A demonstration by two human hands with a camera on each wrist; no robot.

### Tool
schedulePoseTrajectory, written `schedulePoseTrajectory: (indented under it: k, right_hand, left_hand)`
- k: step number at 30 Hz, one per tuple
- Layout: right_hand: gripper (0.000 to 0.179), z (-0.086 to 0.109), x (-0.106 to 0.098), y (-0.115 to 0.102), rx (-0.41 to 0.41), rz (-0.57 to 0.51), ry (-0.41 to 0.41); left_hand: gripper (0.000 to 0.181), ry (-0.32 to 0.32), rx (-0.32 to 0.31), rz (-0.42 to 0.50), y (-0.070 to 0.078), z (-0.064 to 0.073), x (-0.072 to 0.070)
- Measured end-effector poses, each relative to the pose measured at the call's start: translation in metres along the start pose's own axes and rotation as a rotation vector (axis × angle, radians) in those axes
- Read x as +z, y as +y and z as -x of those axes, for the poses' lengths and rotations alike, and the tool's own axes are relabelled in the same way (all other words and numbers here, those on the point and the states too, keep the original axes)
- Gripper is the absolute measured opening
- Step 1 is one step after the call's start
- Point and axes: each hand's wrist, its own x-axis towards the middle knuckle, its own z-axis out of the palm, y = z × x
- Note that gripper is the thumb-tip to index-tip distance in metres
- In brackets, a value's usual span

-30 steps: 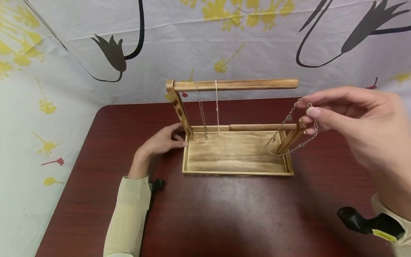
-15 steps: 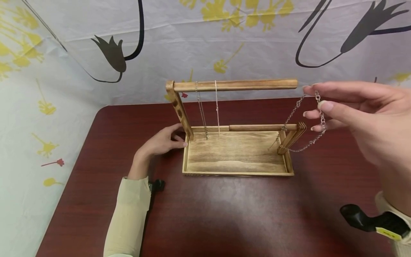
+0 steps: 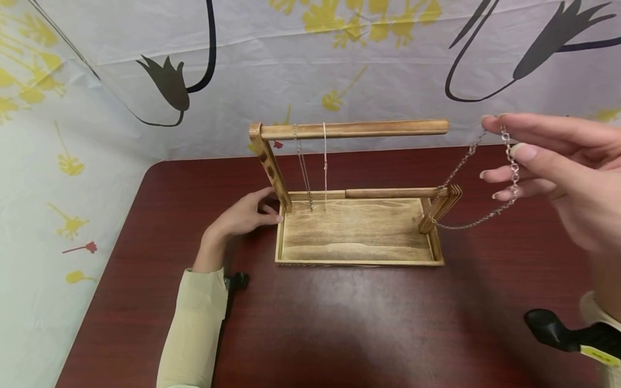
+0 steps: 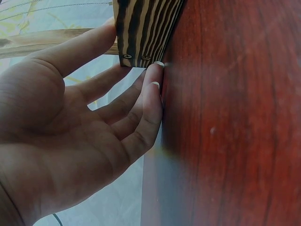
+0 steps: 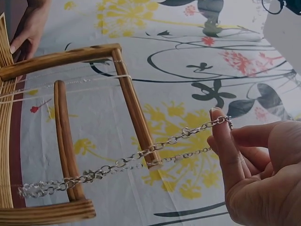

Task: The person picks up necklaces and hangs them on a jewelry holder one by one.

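A wooden jewelry stand has a shallow tray base, a high bar and a lower bar. My left hand holds the stand's left end; the left wrist view shows thumb and fingers on the striped wooden end. Between thumb and fingertips, my right hand pinches a silver chain necklace. Its loop droops right of the high bar's free end, overlapping the stand's right post in the head view. From the high bar hang a silver necklace and a thin pale one.
The stand rests on a dark red-brown table. Behind and to the left is a white cloth printed with flowers. Black wrist devices show near both sleeves, one right of the left sleeve.
My right hand has moved right and slightly up, taking the necklace away from the high bar's free end. The left hand and the stand have stayed in place.
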Motion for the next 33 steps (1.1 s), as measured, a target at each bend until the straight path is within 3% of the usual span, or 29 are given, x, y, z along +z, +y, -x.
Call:
schedulePoseTrajectory:
  k: [9, 17, 24, 33]
  right_hand:
    - [0.046, 0.007, -0.026, -0.009, 0.041, 0.187, 0.1]
    - [0.047, 0.014, -0.046, -0.018, 0.089, 0.236, 0.194]
    - [0.048, 0.014, -0.051, -0.021, 0.104, 0.364, 0.243]
    - [0.04, -0.005, -0.051, -0.005, -0.005, 0.076, 0.197]
  left_hand:
    - [0.069, 0.01, -0.011, 0.002, 0.001, 0.0, 0.0]
    - [0.07, 0.008, 0.0, 0.003, 0.0, 0.0, 0.0]
    - [0.069, 0.001, 0.01, 0.002, 0.0, 0.0, -0.001]
    - [0.071, -0.004, 0.006, 0.002, -0.003, -0.001, 0.0]
